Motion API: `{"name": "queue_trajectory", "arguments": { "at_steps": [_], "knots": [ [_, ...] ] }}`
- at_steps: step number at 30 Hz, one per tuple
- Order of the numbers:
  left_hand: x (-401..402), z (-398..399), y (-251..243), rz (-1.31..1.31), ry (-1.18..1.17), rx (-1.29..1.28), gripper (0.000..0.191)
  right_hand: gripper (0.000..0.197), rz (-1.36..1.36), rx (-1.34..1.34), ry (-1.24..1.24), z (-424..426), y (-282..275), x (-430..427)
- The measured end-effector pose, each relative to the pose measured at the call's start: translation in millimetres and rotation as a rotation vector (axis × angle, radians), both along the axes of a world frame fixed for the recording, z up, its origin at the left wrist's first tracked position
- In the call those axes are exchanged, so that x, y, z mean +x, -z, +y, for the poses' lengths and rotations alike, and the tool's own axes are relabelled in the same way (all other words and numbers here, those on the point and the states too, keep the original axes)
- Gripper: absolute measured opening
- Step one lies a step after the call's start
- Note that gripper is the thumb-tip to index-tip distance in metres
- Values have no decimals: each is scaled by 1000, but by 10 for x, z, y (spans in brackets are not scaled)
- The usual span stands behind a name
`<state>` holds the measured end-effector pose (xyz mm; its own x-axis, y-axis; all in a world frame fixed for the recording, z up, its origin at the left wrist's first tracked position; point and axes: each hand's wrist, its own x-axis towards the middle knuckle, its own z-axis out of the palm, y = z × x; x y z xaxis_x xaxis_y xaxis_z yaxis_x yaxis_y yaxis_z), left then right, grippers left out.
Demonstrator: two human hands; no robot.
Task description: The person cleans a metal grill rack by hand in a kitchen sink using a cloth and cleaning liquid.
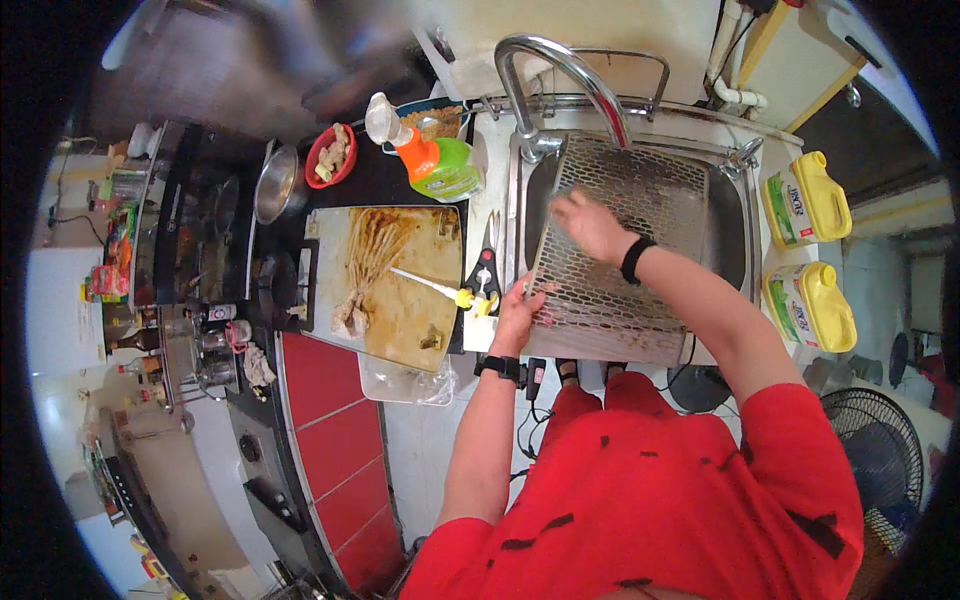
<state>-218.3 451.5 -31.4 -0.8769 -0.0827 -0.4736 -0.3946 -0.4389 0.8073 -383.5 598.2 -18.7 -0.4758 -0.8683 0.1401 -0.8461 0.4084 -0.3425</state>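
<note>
A grimy metal mesh filter panel (pixel 660 195) leans across the stainless steel sink (pixel 731 232), its lower part over the front edge. My left hand (pixel 517 311) grips the panel's left edge near the bottom. Against the upper left of the mesh is my right hand (pixel 592 225), blurred, its fingers partly hidden; whether it holds anything cannot be told. A chrome faucet (pixel 555 60) arches over the panel's top. Left of the sink lie black-handled scissors (pixel 484 274) and a yellow-and-white spray pump head with a tube (pixel 465 298).
A green spray bottle (pixel 446 169) with an orange-and-white trigger stands behind the cutting board (pixel 420 300), where enoki mushrooms (pixel 367 255) lie. Nearby are a red bowl of ginger (pixel 330 157) and a metal bowl (pixel 277 184). Two yellow jugs (pixel 806 199) flank the sink's right; a fan (pixel 874 442) stands below.
</note>
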Motion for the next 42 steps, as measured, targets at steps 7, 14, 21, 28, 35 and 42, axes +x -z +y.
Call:
{"name": "queue_trajectory", "arguments": {
  "at_steps": [7,14,21,28,35,42],
  "knots": [
    [-10,8,-46,23,-23,-20,46,37,-88,-130,63,47,-46,-305],
    [3,36,-130,-19,-36,-21,45,30,-4,-73,116,-48,-57,-199],
    [54,-18,-30,-1,-44,-22,45,27,-34,-65,-143,-61,-184,88],
    [42,-27,65,5,-47,-11,42,18,-62,-122,79,-133,147,106],
    [26,-40,27,26,-52,-43,45,20,29,-27,39,-71,-75,11],
    [59,-84,74,14,-48,-8,44,17,111,-46,-134,-116,-128,488]
  ]
}}
